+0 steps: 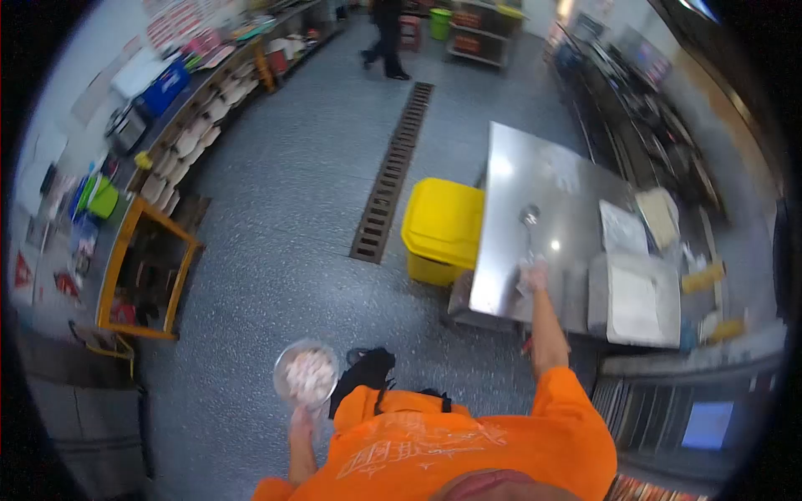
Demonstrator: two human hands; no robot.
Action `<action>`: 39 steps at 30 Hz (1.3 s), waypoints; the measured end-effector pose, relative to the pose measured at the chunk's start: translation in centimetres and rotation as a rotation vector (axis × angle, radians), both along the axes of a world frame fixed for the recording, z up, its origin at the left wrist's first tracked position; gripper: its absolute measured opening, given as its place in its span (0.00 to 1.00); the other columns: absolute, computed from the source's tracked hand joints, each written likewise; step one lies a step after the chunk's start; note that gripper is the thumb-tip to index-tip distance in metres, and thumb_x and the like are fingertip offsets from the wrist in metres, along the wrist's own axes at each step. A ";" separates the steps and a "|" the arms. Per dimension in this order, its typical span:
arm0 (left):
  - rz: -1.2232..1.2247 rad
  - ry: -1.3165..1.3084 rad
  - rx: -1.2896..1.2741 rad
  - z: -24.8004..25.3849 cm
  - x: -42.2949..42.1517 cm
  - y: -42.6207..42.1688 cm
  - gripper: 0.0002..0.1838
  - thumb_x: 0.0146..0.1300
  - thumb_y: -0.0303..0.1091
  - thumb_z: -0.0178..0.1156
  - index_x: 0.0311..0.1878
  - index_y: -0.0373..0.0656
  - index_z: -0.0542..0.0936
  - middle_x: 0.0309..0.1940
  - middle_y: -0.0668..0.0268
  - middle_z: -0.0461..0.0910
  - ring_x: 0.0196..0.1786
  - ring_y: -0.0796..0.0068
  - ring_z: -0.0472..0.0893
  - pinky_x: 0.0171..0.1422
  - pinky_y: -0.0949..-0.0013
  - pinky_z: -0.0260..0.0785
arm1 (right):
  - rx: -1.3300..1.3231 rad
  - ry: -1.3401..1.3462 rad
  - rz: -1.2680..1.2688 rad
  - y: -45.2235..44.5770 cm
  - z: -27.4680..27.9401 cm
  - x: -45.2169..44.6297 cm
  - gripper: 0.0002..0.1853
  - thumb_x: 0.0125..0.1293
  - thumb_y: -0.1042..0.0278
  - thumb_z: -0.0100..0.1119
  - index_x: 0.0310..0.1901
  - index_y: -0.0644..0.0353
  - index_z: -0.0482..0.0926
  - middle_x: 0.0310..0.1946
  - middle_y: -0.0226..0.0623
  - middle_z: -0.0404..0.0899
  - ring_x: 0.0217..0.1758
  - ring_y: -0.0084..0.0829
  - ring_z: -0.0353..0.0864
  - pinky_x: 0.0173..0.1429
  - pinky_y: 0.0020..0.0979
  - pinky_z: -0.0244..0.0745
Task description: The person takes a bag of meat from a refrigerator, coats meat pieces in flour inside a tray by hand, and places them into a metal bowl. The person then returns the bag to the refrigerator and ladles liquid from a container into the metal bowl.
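Note:
My left hand (302, 422) is closed on the near rim of a round bowl (282, 387) that holds pale pink and white pieces (309, 376), held out over the floor. My right hand (532, 275), in what looks like a clear glove, is over the near left part of a steel table (510, 184). A ladle or large spoon (530, 219) lies on that table, its handle running toward my right hand; whether the fingers grip the handle is too small to tell.
A yellow bin (443, 221) stands against the table's left side. White trays (639, 301) sit at its right. A floor drain (393, 179) runs ahead, and a person in dark trousers (387, 37) is at the far end. Shelves (192, 138) line the left wall.

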State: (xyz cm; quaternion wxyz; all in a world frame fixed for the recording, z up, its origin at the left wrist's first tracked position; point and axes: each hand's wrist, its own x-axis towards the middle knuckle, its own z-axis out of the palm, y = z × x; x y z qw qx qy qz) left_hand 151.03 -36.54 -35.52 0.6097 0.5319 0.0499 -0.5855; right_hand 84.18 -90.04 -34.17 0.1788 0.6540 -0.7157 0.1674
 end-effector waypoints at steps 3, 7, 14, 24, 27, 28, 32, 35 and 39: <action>0.389 -0.087 0.024 1.8 2.9 7.3 0.26 0.67 0.31 0.53 0.69 0.43 0.69 0.65 0.57 0.74 0.65 0.58 0.75 0.67 0.50 0.71 | 0.612 0.044 -0.012 -3.8 4.1 3.5 0.23 0.66 0.49 0.55 0.46 0.64 0.81 0.43 0.48 0.83 0.48 0.45 0.82 0.53 0.45 0.76; 0.793 -0.131 0.101 3.1 4.4 11.9 0.28 0.60 0.27 0.53 0.67 0.43 0.70 0.63 0.61 0.75 0.62 0.59 0.76 0.65 0.55 0.72 | 0.552 -0.421 -0.208 -4.2 5.6 8.8 0.16 0.65 0.59 0.51 0.42 0.65 0.79 0.37 0.46 0.79 0.42 0.45 0.80 0.46 0.44 0.75; 1.261 -0.064 0.130 10.6 8.3 6.2 0.29 0.58 0.29 0.55 0.66 0.41 0.71 0.62 0.60 0.76 0.59 0.59 0.77 0.61 0.56 0.73 | 0.427 -1.413 -0.222 -5.0 8.8 34.9 0.09 0.64 0.75 0.45 0.35 0.65 0.76 0.27 0.44 0.73 0.31 0.44 0.77 0.35 0.43 0.74; 1.113 -0.150 0.155 5.9 32.0 -1.8 0.29 0.58 0.30 0.54 0.65 0.39 0.71 0.60 0.57 0.77 0.61 0.59 0.76 0.63 0.57 0.71 | 0.917 -0.100 1.023 -1.8 -4.9 89.7 0.15 0.68 0.62 0.49 0.44 0.63 0.83 0.41 0.53 0.84 0.45 0.52 0.84 0.49 0.51 0.77; 1.138 -0.551 0.102 5.3 40.2 -0.6 0.29 0.57 0.31 0.54 0.65 0.38 0.72 0.60 0.56 0.77 0.61 0.59 0.76 0.63 0.57 0.70 | 1.306 0.193 1.498 9.2 7.4 106.1 0.14 0.60 0.65 0.52 0.40 0.66 0.82 0.37 0.56 0.84 0.38 0.54 0.84 0.43 0.53 0.77; 1.183 -0.652 0.089 4.8 42.1 -0.3 0.29 0.57 0.31 0.54 0.65 0.38 0.72 0.60 0.56 0.77 0.62 0.59 0.76 0.64 0.57 0.70 | 1.279 0.248 1.735 12.5 7.2 110.5 0.14 0.61 0.65 0.51 0.38 0.66 0.82 0.36 0.56 0.83 0.37 0.54 0.84 0.41 0.53 0.76; 1.521 -0.187 -0.117 14.6 50.1 -1.0 0.25 0.56 0.33 0.55 0.59 0.39 0.75 0.51 0.58 0.80 0.52 0.61 0.80 0.54 0.62 0.76 | 1.483 0.578 2.092 22.8 9.4 124.1 0.20 0.74 0.55 0.45 0.48 0.58 0.83 0.31 0.42 0.81 0.36 0.41 0.80 0.42 0.42 0.74; 1.661 -0.190 0.015 17.8 52.4 0.3 0.18 0.59 0.35 0.56 0.51 0.39 0.76 0.46 0.61 0.80 0.43 0.63 0.82 0.47 0.65 0.78 | 1.868 0.533 1.882 28.4 16.4 131.2 0.21 0.75 0.50 0.47 0.49 0.57 0.83 0.32 0.31 0.81 0.33 0.32 0.74 0.39 0.38 0.70; 1.802 -0.266 0.132 15.4 52.3 -1.1 0.14 0.62 0.37 0.56 0.47 0.38 0.76 0.46 0.60 0.80 0.43 0.65 0.82 0.47 0.65 0.78 | 2.225 0.495 1.347 27.7 14.8 136.6 0.21 0.75 0.46 0.50 0.48 0.55 0.84 0.37 0.26 0.81 0.34 0.24 0.67 0.37 0.34 0.65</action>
